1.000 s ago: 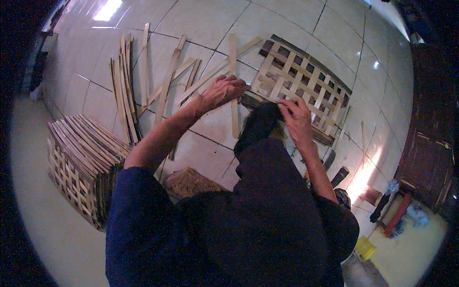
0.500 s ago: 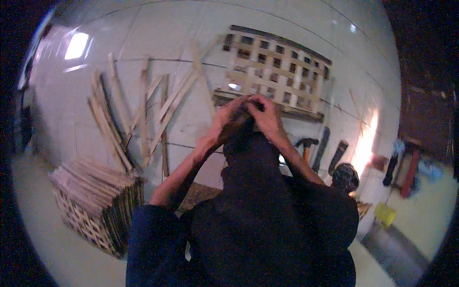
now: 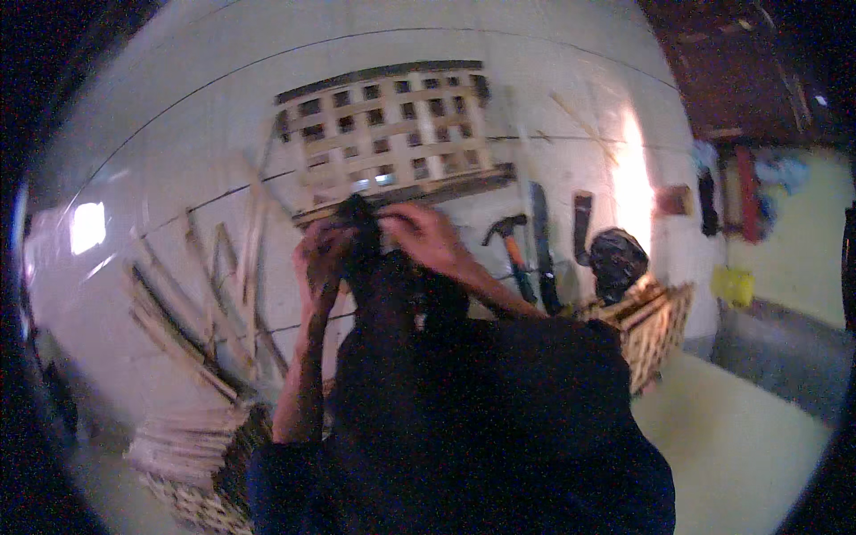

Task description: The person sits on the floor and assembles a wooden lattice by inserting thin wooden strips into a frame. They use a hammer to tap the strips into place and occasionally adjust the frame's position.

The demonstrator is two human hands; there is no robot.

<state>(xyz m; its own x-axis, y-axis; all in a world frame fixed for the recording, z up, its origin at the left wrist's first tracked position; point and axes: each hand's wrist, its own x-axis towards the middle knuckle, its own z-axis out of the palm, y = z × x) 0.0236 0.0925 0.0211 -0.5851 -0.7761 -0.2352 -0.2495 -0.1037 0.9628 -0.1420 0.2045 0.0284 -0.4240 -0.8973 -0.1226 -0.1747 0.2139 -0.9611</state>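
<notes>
My left hand [image 3: 319, 260] is closed on a bunched dark cloth [image 3: 361, 234] that rises from the front of my body. Beside it my right hand [image 3: 428, 237] has its fingers bent and pinched at the cloth's right edge; motion blur hides the exact grip. Just beyond both hands lies a wooden lattice panel [image 3: 346, 125] of crossed pale slats, with dark rails along its far and near sides. Neither hand visibly holds it.
Loose wooden strips [image 3: 201, 299] lie to the left, above a stack of lattice panels [image 3: 192, 446]. On the right are a hammer [image 3: 515, 254] with an orange handle, a long dark tool [image 3: 541, 245], a black plastic bag [image 3: 617, 260] and more lattice pieces [image 3: 658, 334].
The view has swung right, so the panel and strips sit further left. My hands have come slightly apart, and the bunched cloth now shows between them.
</notes>
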